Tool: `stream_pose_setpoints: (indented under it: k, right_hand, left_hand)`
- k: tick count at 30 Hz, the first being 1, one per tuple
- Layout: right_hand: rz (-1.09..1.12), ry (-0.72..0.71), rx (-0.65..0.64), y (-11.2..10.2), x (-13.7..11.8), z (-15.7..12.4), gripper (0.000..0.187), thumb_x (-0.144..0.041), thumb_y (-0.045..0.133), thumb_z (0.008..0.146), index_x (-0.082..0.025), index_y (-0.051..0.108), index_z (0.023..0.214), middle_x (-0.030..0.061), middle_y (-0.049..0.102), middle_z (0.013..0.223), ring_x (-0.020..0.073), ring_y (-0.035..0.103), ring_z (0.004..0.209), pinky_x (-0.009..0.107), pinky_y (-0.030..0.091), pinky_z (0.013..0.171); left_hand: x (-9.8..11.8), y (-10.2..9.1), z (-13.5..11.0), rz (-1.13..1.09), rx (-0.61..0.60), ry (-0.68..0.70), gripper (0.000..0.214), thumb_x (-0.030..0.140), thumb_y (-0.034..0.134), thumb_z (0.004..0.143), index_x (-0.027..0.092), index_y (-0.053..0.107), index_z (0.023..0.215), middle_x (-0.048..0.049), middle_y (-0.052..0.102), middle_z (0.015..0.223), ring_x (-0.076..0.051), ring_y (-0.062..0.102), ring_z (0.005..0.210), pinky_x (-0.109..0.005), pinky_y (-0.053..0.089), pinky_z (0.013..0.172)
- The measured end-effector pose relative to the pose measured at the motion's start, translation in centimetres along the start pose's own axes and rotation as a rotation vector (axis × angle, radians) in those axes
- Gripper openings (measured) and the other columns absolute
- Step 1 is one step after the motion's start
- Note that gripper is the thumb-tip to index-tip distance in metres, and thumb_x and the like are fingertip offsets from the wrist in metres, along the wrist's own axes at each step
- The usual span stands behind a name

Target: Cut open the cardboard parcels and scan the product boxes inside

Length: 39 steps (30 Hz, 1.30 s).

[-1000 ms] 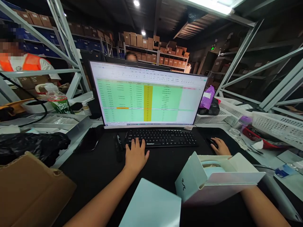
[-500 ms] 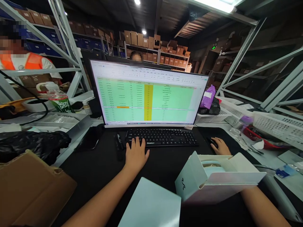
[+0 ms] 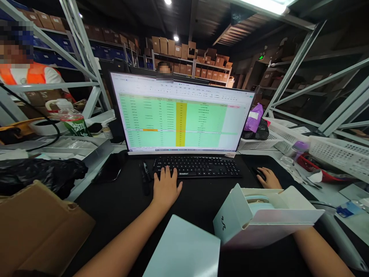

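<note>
My left hand (image 3: 166, 186) lies with its fingers spread on the lower left keys of a black keyboard (image 3: 211, 168). To the right, my right hand (image 3: 269, 178) is curled over a black computer mouse (image 3: 261, 175) on a dark pad. Behind the keyboard stands a monitor (image 3: 207, 119) with a green spreadsheet that has one yellow column. An open pale-blue box (image 3: 245, 223) stands in front of my right forearm and hides part of it. Inside it is a light-blue item (image 3: 259, 204), mostly hidden. A second pale-blue box (image 3: 184, 250) sits between my forearms.
Left of the keyboard lie pens (image 3: 146, 171) and a phone (image 3: 108, 168). An open cardboard box (image 3: 43, 227) and a black plastic bag (image 3: 40, 175) are at the left edge. White baskets (image 3: 340, 156) line the right. A person in an orange vest (image 3: 37, 73) is beyond the rack.
On the monitor, the spreadsheet's right-hand columns look different, with a pinkish header cell now showing. Both my hands stay in place. The person at the left has shifted slightly.
</note>
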State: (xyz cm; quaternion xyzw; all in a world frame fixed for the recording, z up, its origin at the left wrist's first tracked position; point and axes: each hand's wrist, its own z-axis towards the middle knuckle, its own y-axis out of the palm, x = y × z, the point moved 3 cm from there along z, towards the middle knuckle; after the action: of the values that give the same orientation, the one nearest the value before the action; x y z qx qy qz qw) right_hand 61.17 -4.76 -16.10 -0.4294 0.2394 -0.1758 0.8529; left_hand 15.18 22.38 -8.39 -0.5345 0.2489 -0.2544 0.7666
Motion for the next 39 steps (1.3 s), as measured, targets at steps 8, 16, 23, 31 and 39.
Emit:
stream_pose_setpoints:
  k: [8, 16, 23, 31, 39]
  right_hand:
    - [0.033, -0.014, -0.013, -0.1, 0.4, -0.1, 0.06, -0.05, 0.046, 0.087, -0.013, 0.06, 0.132, 0.0203, 0.062, 0.125, 0.036, 0.057, 0.122, 0.053, 0.048, 0.106]
    - [0.025, -0.009, -0.011, -0.3, -0.2, 0.0, 0.06, -0.05, 0.046, 0.086, -0.014, 0.06, 0.133, 0.0193, 0.062, 0.124, 0.0345, 0.058, 0.121, 0.05, 0.048, 0.107]
    - [-0.051, 0.04, -0.018, -0.7, -0.8, -0.5, 0.05, -0.039, 0.049, 0.09, -0.018, 0.059, 0.134, 0.0154, 0.059, 0.131, 0.0289, 0.06, 0.12, 0.043, 0.051, 0.102]
    - [-0.08, 0.052, -0.022, -1.7, -1.7, -1.1, 0.047, -0.037, 0.049, 0.091, -0.021, 0.059, 0.134, 0.0136, 0.057, 0.135, 0.0289, 0.059, 0.121, 0.045, 0.05, 0.104]
    - [-0.1, 0.077, -0.046, -1.9, -2.1, -1.1, 0.046, -0.034, 0.049, 0.09, -0.021, 0.062, 0.132, 0.0141, 0.055, 0.135, 0.0307, 0.06, 0.119, 0.046, 0.049, 0.103]
  left_hand:
    - [-0.3, 0.1, 0.1, -0.201, 0.054, -0.163, 0.086, 0.05, 0.061, 0.09, 0.003, 0.031, 0.155, -0.0321, 0.021, 0.163, -0.045, 0.032, 0.147, -0.058, 0.031, 0.119]
    - [0.2, 0.3, 0.0, -0.265, -0.021, -0.107, 0.076, 0.057, 0.065, 0.086, 0.013, 0.049, 0.146, -0.0284, 0.004, 0.167, -0.049, 0.024, 0.15, -0.069, 0.023, 0.117]
    - [0.3, 0.0, 0.1, -0.133, 0.005, -0.057, 0.067, 0.053, 0.057, 0.093, 0.011, 0.053, 0.144, -0.0309, 0.013, 0.166, -0.046, 0.027, 0.15, -0.068, 0.03, 0.114]
    - [0.3, 0.2, 0.0, -0.001, 0.072, -0.025, 0.06, 0.045, 0.05, 0.096, 0.007, 0.053, 0.143, -0.0317, 0.03, 0.16, -0.042, 0.04, 0.144, -0.06, 0.034, 0.115]
    - [0.3, 0.0, 0.0, 0.016, 0.047, -0.018, 0.059, 0.042, 0.05, 0.096, 0.008, 0.052, 0.144, -0.03, 0.032, 0.159, -0.041, 0.042, 0.143, -0.059, 0.035, 0.114]
